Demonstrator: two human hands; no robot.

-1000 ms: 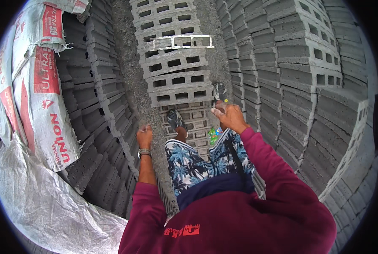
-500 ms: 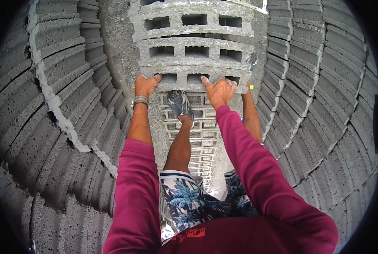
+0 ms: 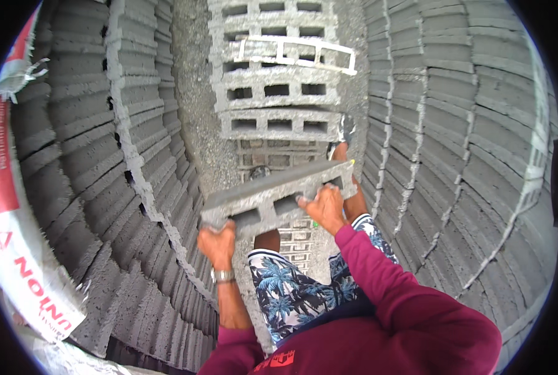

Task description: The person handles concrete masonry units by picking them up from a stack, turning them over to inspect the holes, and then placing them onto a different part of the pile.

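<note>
A grey hollow concrete block hangs in front of my legs, tilted with its right end farther away and its holes facing me. My left hand grips its left end, the thumb at the first hole. My right hand holds it near the right end, fingers at the holes. Beyond it, a row of concrete blocks lies on the ground, its nearest block apart from the held one. A pale ladder-like frame rests across that row.
Tall stacks of blocks rise on my left and right. A red-and-white sack lies along the far left. Gravel borders the row. A slotted ground surface shows between my feet.
Both hands have lifted the nearest block off the row and drawn it toward my body, tilting it. The row now appears farther off, and the sack has come into view at left.
</note>
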